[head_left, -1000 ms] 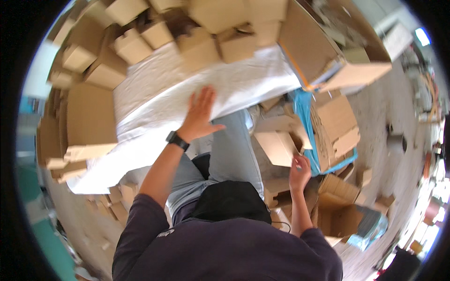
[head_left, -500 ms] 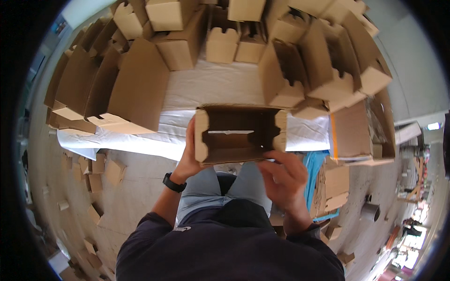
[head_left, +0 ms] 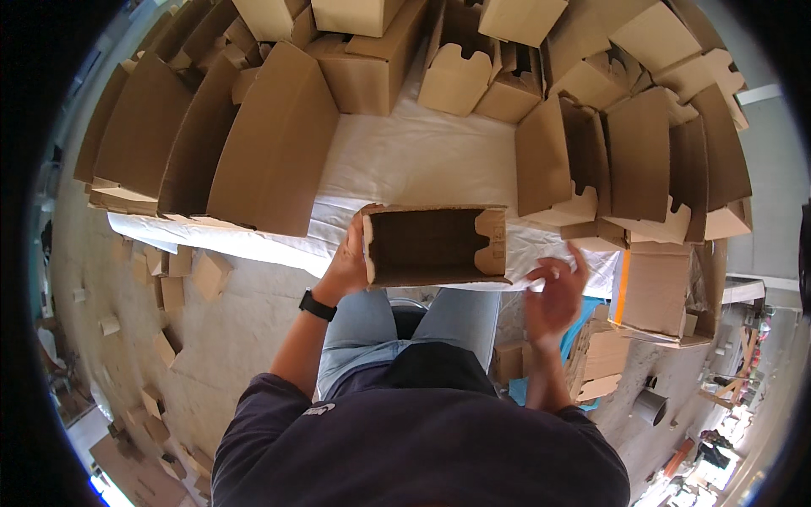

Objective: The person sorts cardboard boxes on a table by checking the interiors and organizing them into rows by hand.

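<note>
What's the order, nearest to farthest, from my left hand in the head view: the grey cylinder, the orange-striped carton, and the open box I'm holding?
1. Open box: in your left hand's grip, touching it.
2. Orange-striped carton: off to the right, beyond your right hand.
3. Grey cylinder: farther right, on the floor.

A brown cardboard box (head_left: 433, 248) gapes open upward.

Open stretch of white cloth (head_left: 422, 160) beyond the held box (head_left: 435, 245), cartons (head_left: 274, 144) walling it on 3 sides
</note>
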Demonstrator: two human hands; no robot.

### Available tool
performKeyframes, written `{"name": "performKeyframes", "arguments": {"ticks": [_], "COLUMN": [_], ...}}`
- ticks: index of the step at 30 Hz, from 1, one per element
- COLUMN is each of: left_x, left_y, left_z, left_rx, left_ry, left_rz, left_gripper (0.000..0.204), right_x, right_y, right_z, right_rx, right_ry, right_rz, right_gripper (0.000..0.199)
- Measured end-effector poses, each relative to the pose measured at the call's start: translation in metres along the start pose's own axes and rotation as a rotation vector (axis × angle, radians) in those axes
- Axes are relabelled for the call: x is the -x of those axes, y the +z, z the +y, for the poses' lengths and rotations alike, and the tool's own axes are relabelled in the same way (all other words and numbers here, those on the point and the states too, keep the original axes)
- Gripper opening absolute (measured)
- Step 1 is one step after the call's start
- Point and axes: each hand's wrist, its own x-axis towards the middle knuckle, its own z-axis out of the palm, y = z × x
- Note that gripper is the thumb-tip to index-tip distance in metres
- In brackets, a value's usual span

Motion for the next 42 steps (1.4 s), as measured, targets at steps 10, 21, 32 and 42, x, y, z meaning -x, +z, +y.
{"name": "performKeyframes", "arguments": {"ticks": [10,21,32,42], "left_x": [-0.003,0.007,0.039,0.045], "left_y": [0.017,0.011,0.015,0.007], "left_z": [-0.019,0.053,0.115,0.119], "left_rx": [0.54,0.894,1.703,1.264], "left_ry": [-0.177,-0.442,-0.83,-0.656], "left_rz": [-0.026,0.104,-0.232,-0.295], "left_gripper": [0.1,0.075,0.065,0.08], "right_x": [0.024,0.021,-0.032,-0.076], "right_y": [0.044,0.075,0.022,0.037], "right_z": [0.088,0.059,-0.024,-0.01], "right_rx": [-0.086,-0.551,0.633,0.525], "right_ry": [0.494,0.532,-0.286,0.293], "right_rz": [-0.499,0.018,0.063,0.049], "right_gripper": [0.105,0.073,0.061,0.061]}}
